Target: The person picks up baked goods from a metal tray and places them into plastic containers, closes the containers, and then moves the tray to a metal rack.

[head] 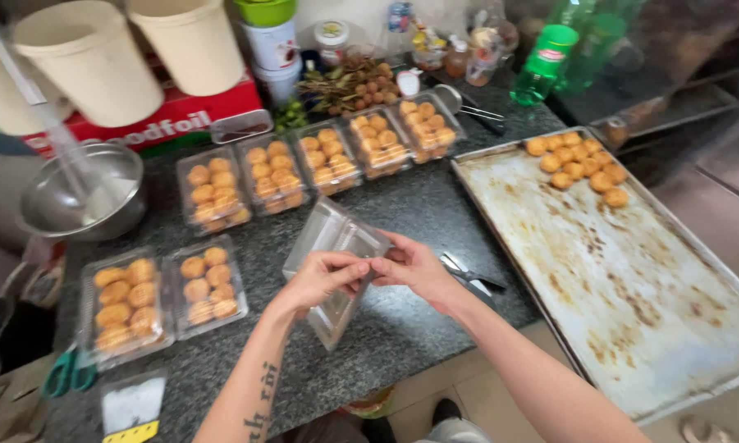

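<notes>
Both hands meet over the dark speckled stone surface (402,328) on an empty clear plastic box (334,264), held tilted on edge above the surface in front of the person; the left hand (320,279) pinches its thin wall between closed fingers (349,269) while the right hand (414,267) grips the same rim from the other side, fingers curled tight, seemingly so the hinged halves can be worked apart. The box is glossy, flimsy and ribbed, and its see-through walls show the stone behind. Filled boxes (213,190) of round, golden-brown pastries stand in a row along the back, shut and side by side, with two more (157,299) nearer the left edge, apparently grouped out of the way of the hands. To the right lies a big, worn metal tray (624,279), stained and scuffed, overhanging the surface edge; a small cluster of loose pastries (578,162) sits in its far corner. A steel bowl (78,193) and pale paper tubs (90,61) stand at the back left, green-handled scissors (70,369) lie near the front left, and a green bottle (544,61) stands beyond the tray.
</notes>
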